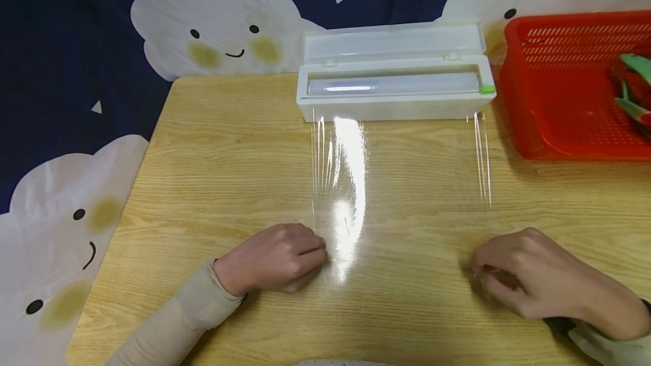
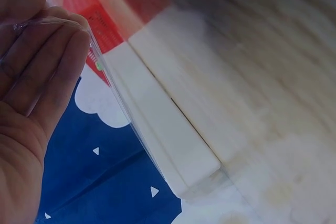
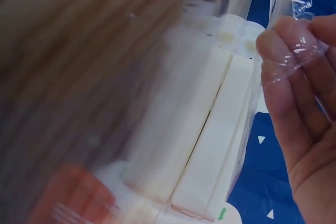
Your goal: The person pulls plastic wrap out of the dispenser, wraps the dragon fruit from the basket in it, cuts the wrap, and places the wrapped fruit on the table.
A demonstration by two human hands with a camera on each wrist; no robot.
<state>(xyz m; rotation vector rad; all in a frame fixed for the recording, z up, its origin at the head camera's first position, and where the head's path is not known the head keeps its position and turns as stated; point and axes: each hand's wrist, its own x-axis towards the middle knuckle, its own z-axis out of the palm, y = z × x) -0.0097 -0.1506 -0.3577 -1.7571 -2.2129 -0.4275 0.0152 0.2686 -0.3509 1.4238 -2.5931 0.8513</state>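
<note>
A sheet of clear cling film (image 1: 351, 179) stretches over the wooden table from a white dispenser box (image 1: 399, 109) toward me. The box's lid (image 1: 391, 41) is raised, and the film roll (image 1: 407, 84) lies inside. My left hand (image 1: 280, 257) pinches the film's near left corner. At the near right corner my right hand (image 1: 529, 275) holds it between thumb and fingers. In the left wrist view the film edge runs across the fingers of my left hand (image 2: 37, 77). The right wrist view has crinkled film (image 3: 294, 59) bunched at the fingertips.
A red plastic basket (image 1: 531, 112) with green items (image 1: 633, 106) stands at the right, beside the box. A small green slider (image 1: 487, 89) sits at the box's right end. Behind the table (image 1: 213, 157) hangs dark blue cloth (image 1: 102, 16) with white clouds. A white speckled edge (image 1: 341, 362) shows at the bottom.
</note>
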